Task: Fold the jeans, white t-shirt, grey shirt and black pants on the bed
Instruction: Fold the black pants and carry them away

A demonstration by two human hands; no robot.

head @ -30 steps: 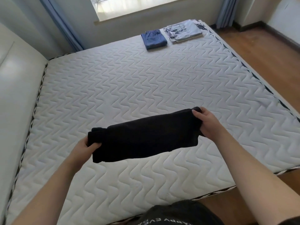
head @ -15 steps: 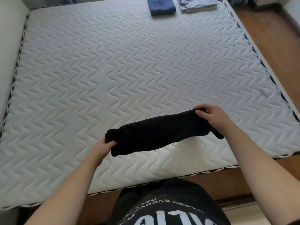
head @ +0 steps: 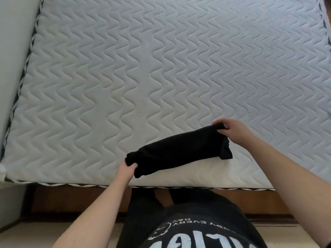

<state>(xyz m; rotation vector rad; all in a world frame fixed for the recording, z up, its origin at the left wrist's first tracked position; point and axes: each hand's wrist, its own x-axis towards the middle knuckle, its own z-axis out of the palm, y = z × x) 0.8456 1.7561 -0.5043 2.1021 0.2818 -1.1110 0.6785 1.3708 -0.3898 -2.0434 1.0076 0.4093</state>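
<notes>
Black, soft fabric folded into a long narrow bundle, the black pants [head: 179, 151], stretches slantwise between both hands, its right end farther up the bed than its left. At the lower end the left hand [head: 126, 170] curls its fingers round the bunched corner of the cloth, thumb on top, gripping it firmly. At the upper end the right hand [head: 232, 132] pinches the top corner between thumb and curled fingers, and just below that grip a loose flap of the fabric hangs down beside the wrist. Whether the bundle touches the surface beneath it or is held just above cannot be told. Under and beyond both grips lies the white quilted mattress [head: 161, 68] with its wavy zigzag stitching, and its near edge runs just behind the left wrist. Closer than the hands, the person's black printed t-shirt [head: 188, 228] fills the lower view, with brown wooden floor [head: 71, 199] to the left of it.
</notes>
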